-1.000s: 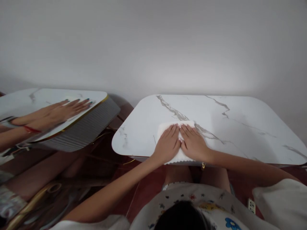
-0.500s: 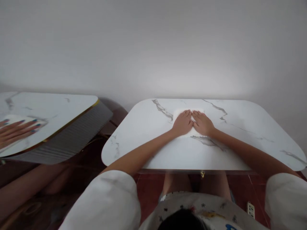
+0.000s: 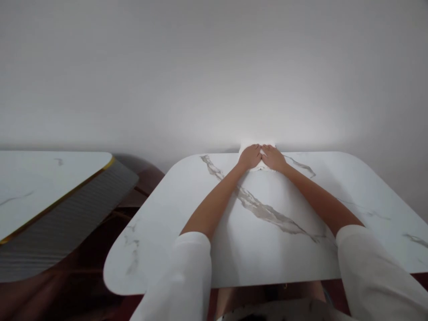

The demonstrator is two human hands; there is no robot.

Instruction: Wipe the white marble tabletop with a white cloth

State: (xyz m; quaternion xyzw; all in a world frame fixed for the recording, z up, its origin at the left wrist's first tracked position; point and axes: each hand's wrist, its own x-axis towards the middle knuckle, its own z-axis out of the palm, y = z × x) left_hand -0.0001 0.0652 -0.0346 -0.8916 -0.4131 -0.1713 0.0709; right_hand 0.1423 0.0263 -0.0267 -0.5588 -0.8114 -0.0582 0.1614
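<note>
Both my arms reach straight out over a white marble-patterned table (image 3: 167, 249). At its far edge, against the wall, my left hand (image 3: 249, 157) and my right hand (image 3: 273, 158) lie side by side, pressed flat on a folded white cloth (image 3: 259, 148). The fingers are stretched out over the cloth and mostly hide it; only its top edge and a bit between the hands show. White sleeves cover my upper arms.
A plain grey-white wall (image 3: 214, 67) stands right behind the table. To the left is a second marble-topped table (image 3: 50, 178) with a gold rim and ribbed side. Dark red floor (image 3: 147, 178) shows in the gap between the tables.
My hands have slid the cloth from the table's near edge across to its far edge at the wall. The other person's hands on the left table are out of view.
</note>
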